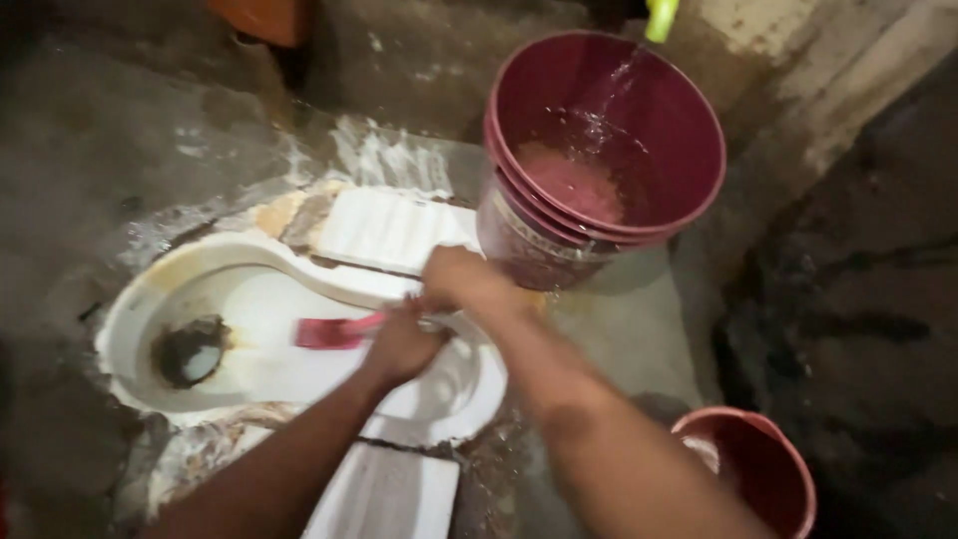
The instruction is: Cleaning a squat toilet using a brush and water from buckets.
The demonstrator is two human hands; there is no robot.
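A white squat toilet pan [150, 299] is set in the wet concrete floor, with a dark drain hole [190, 351] at its left end. A pink brush [329, 332] reaches into the bowl. My left hand [399, 344] is closed around the brush's handle over the bowl. My right hand [461, 279] is just above it, fingers curled at the handle's end, close to the pan's far rim. Whether the right hand truly grips the handle is blurred.
A maroon bucket [689, 130] stands behind the pan, with water streaming into it from a green tap [661, 18]. A red bucket [758, 469] is at lower right. White ribbed footrests [389, 228] flank the bowl. Stained walls close in at right.
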